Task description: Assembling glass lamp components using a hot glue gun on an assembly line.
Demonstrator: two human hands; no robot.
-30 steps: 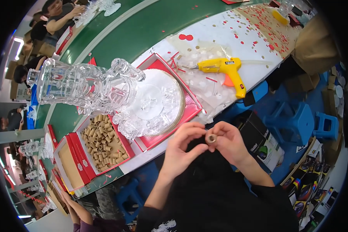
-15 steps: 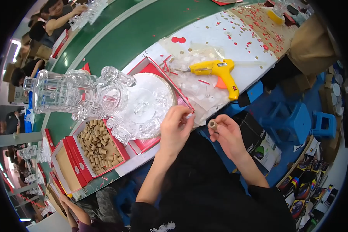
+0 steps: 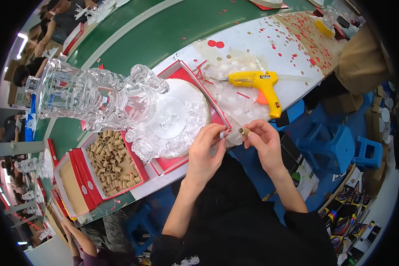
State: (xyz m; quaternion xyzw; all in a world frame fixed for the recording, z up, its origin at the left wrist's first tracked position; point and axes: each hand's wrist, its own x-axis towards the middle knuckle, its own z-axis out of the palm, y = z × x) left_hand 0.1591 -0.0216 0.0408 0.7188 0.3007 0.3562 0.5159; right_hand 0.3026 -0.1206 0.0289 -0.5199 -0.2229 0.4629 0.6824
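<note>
I pinch a matt cardboard tube [image 3: 244,131]; beside me, glossy clear plastic figure [image 3: 97,95], shiny yellow plastic glue gun [image 3: 257,82].

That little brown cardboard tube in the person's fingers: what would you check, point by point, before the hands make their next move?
1. Small brown cardboard tube pinched in the right hand: ok, fingertips close on it.
2. Left hand near the tube: ok, its fingertips sit just left of it; whether they hold a small piece, cannot tell.
3. Yellow glue gun within easy reach: ok, it lies on the white table above the right hand.
4. Glue gun hot or ready: cannot tell.
5. Red tray of spare brown tubes: ok, well filled, left of the hands.
6. Clear plastic ornament lying over the red box, clear of the hands: ok.
</note>
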